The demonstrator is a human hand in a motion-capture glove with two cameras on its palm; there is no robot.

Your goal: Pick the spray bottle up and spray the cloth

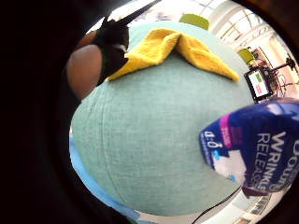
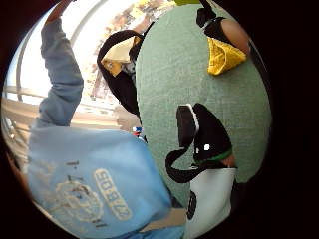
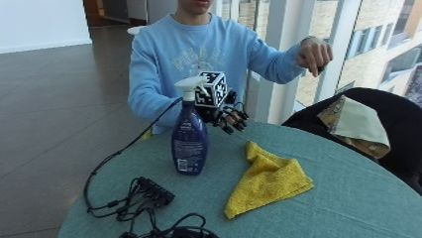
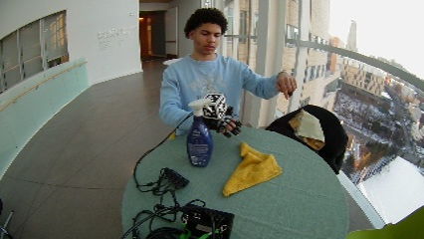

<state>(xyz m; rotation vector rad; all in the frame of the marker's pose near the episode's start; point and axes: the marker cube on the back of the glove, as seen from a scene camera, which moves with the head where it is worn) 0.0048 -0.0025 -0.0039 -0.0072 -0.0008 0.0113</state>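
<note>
Currently the person sits at a round table (image 3: pixel 342 198) covered in pale green cloth, with the gloved right hand (image 3: pixel 227 118) raised just above the tabletop near its edge closest to the body. Fingers hang loosely curled and slightly spread, gripping nothing. Spray bottle (image 3: pixel 190 134) stands upright on the table, just beside the hand and not touching it: dark blue body, white trigger head, nozzle turned away from the hand. In the little finger side palm view the bottle's label fills one edge of the picture, so the bottle is close to the palm. Yellow cloth (image 3: pixel 269 182) lies flat and loosely folded on the table, near the bottle but apart from it, on the side toward the window. The thumb side palm view shows the same cloth (image 2: pixel 224 56) on the green surface beyond a gloved finger. Bare left hand (image 3: pixel 315 52) is held up in the air well above the table, arm stretched out toward the window, fingers drooping downward and holding nothing. Black cables and a small black box (image 3: pixel 153 191) lie on the table in front of the bottle. A dark jacket (image 3: pixel 389 119) hangs over a chair beside the table, with a tan cloth on top.
</note>
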